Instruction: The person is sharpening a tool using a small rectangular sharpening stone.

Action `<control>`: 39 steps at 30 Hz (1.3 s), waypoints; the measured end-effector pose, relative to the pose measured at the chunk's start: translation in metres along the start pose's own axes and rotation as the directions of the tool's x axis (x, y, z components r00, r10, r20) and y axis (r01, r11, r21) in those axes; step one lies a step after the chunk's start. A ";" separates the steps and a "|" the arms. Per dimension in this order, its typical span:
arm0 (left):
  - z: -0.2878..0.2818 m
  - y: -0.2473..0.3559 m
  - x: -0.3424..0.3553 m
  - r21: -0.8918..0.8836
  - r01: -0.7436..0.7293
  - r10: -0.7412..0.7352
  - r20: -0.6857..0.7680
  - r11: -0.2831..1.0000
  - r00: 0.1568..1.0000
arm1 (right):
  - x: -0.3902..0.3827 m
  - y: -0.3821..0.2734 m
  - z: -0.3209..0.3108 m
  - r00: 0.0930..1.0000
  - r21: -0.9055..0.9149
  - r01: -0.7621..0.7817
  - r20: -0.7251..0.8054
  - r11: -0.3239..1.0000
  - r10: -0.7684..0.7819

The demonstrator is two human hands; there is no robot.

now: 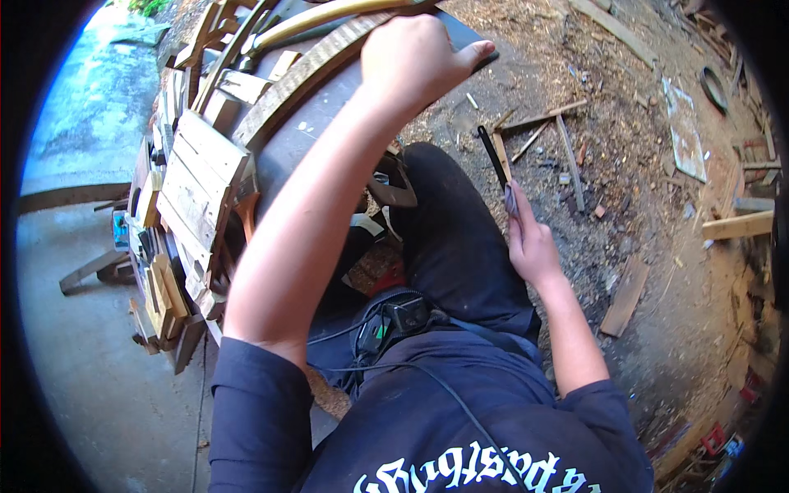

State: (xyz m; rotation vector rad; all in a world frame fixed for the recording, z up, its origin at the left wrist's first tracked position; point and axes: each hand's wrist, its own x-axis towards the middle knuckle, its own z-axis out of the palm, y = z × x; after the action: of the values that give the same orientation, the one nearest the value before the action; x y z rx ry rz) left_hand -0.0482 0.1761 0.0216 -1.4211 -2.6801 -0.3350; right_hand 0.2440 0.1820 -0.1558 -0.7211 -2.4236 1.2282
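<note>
My left hand is at the far end of my outstretched arm, closed over the end of a long, rough wooden plank. Its fingertips are hidden, and the thumb sticks out to the right. Beneath the plank is a dark worktop. Lower and to the right, my right hand is wrapped around the greyish grip of a narrow black tool. That tool points up and away from me, apart from the plank; its exact kind is unclear.
A pale slatted wooden piece and stacked offcuts crowd the left side. A curved light wooden handle lies behind the plank. Loose sticks, a short board and wood chips cover the ground at right. A cable crosses my shirt.
</note>
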 end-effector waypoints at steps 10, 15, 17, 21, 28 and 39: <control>0.030 0.012 -0.004 -0.347 0.057 -0.076 -0.040 0.936 0.996 | -0.020 0.020 -0.005 0.997 -0.067 -0.050 0.063 0.997 0.054; 0.034 0.003 -0.008 -0.371 0.085 -0.118 -0.066 0.925 0.991 | -0.016 -0.027 0.001 0.951 -0.028 -0.219 0.216 0.975 0.219; 0.031 0.005 -0.004 -0.373 0.064 -0.093 -0.062 0.926 0.994 | -0.016 -0.015 0.005 0.984 0.001 -0.075 0.162 0.997 0.074; 0.028 0.002 -0.005 -0.393 0.069 -0.105 -0.072 0.917 0.992 | -0.017 -0.010 0.006 0.988 0.027 0.033 0.148 0.999 -0.036; 0.019 -0.002 -0.009 -0.402 0.078 -0.097 -0.026 0.912 0.995 | -0.014 0.002 0.004 0.992 0.035 0.030 0.120 0.999 -0.034; 0.005 0.001 -0.015 -0.323 0.072 -0.062 0.041 0.944 0.997 | -0.016 0.007 0.001 0.995 0.165 -0.089 0.065 0.982 0.079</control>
State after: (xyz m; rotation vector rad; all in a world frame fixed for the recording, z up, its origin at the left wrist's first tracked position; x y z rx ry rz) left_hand -0.0389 0.1655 0.0146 -1.4204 -2.8006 -0.7999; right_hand 0.2581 0.1755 -0.1631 -0.7537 -2.3205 1.4857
